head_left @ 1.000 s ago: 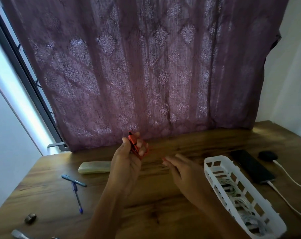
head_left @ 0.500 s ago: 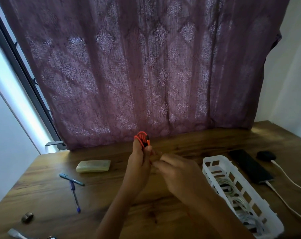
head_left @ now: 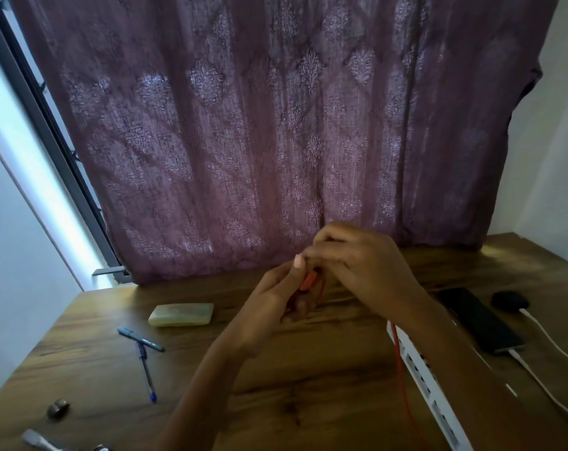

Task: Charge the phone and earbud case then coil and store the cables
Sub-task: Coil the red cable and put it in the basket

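Above the middle of the brown wooden desk, the left hand has its fingers curled round a small coil of thin orange-red cable, thumb up against the bundle. The right hand arches over the same coil from the right, its fingertips bent down and pinching at the top of it. One loose strand of the orange-red cable trails down under the right forearm, along the near wall of the white slotted plastic basket. Just right of the basket lies the flat black phone, with a white charging lead plugged into its near end. Beside it sits the small black earbud case, with a second white lead attached. To the left lie a pale green oblong block, two blue pens and a small metal ring. A patterned mauve curtain hangs behind the desk.
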A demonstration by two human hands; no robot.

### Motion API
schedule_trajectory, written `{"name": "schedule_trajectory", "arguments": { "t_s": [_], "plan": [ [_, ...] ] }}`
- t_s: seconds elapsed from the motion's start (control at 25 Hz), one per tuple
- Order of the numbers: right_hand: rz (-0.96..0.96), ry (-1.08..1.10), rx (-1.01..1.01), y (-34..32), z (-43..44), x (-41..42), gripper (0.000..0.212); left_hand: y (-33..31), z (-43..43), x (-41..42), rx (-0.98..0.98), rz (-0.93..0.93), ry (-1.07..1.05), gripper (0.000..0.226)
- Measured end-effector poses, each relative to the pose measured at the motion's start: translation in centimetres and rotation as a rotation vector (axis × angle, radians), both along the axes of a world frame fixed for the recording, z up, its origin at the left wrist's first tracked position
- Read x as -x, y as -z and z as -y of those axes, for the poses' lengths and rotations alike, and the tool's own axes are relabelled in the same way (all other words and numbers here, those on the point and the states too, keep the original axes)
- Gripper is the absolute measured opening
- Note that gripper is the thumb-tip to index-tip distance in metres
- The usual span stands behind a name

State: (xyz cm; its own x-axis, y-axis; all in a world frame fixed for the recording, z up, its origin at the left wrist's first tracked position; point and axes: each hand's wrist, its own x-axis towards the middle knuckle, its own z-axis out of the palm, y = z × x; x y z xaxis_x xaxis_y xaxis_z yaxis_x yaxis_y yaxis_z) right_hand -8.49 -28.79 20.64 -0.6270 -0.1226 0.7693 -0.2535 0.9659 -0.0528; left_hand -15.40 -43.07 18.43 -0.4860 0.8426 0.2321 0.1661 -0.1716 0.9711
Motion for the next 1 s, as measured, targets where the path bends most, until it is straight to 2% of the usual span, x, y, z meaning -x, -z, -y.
{"name": "schedule_trajectory", "arguments": {
  "t_s": [0.16,0.32,0.4,0.48,0.6,0.72,0.8,0.92,1.0],
  "plan": [
    [0.012,-0.022,0.259,-0.5,-2.4,0.9,0.018,-0.2,0.5,-0.2,-0.062,0.159,0.078,0.05],
    [-0.017,-0.099,0.568,0.6,-2.4,0.9,0.03,-0.8,0.1,0.1,-0.193,0.367,0.038,0.049],
    [0.017,-0.157,0.662,1.1,-1.5,0.6,0.026,-1.1,-0.1,0.4,-0.223,0.44,0.02,0.047],
    [0.051,-0.211,0.731,1.7,-0.6,0.7,0.01,-1.2,-0.2,0.8,-0.244,0.485,0.011,0.045],
    [0.034,-0.179,0.802,3.2,0.2,1.3,0.025,-1.2,-0.5,0.6,-0.294,0.526,-0.001,0.047],
    [0.073,-0.074,0.779,5.5,1.0,1.7,0.024,-1.3,-0.8,0.6,-0.379,0.577,-0.007,0.047],
    [0.149,0.025,0.702,7.0,1.5,1.7,0.019,-1.4,-0.7,1.3,-0.429,0.535,-0.044,0.039],
    [0.251,0.112,0.535,8.5,2.6,0.8,0.026,-1.1,-0.4,2.7,-0.398,0.296,-0.259,0.023],
    [0.219,0.152,0.386,8.5,3.2,0.0,0.024,-0.3,-0.4,3.4,-0.289,0.088,-0.44,0.02]
  ]
}}
